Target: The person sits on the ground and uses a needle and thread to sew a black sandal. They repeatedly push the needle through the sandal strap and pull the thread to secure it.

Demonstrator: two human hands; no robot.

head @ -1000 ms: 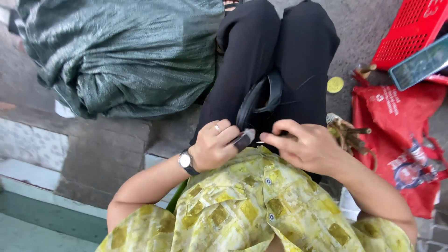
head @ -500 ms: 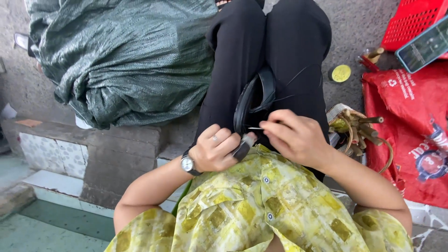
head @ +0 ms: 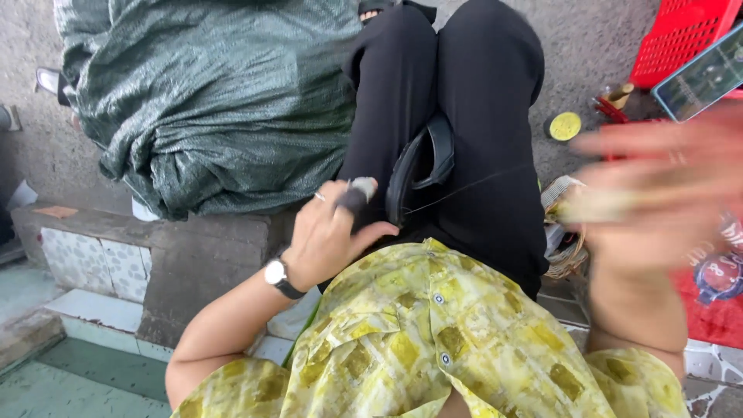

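A curved black strap point(head: 424, 164) lies on my lap, across black trousers point(head: 480, 101). My left hand point(head: 329, 236) sits at its lower end, thumb against the strap; one finger wears a dark cover with a grey tip, and there is a watch on the wrist. A thin thread point(head: 472, 186) runs taut from the strap out to the right. My right hand point(head: 658, 193) is raised at the right, heavily blurred, fingers pinched together on the thread's far end, with something pale between them.
A big green woven sack point(head: 217, 101) rests on the grey ledge point(head: 193, 255) to my left. At right are a red crate point(head: 681, 39), a phone point(head: 700, 81), a yellow lid point(head: 565, 125), a small wicker basket point(head: 563, 255) and a red bag point(head: 716, 317).
My right hand has left the strap and swung up and out to the right, drawing the thread taut. My left hand has stayed at the strap's lower end.
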